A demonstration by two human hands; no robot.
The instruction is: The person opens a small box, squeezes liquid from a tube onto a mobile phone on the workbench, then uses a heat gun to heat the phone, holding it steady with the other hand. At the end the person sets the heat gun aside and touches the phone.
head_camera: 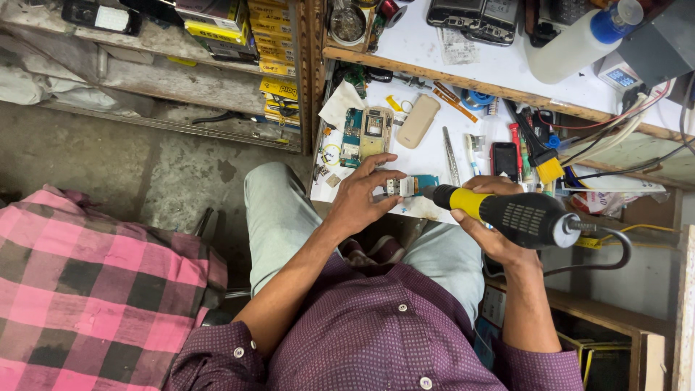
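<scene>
My left hand [360, 197] pinches a small circuit board [402, 186] at the front edge of the white workbench [434, 152]. My right hand [492, 224] grips a black and yellow hot-air tool [507, 213], its nozzle pointing left at the board, almost touching it. A cable runs from the tool's rear to the right. Just beyond my left hand lie an opened phone with its teal circuit board showing [365, 135] and a beige phone cover [418, 122].
Tweezers [451, 156], a yellow-bristled brush [539, 156], a small dark phone [504, 159] and wires crowd the bench. A white bottle with a blue cap [579, 43] stands on the upper shelf. Yellow boxes [275, 51] stack at left. A pink checked cloth [87, 289] lies lower left.
</scene>
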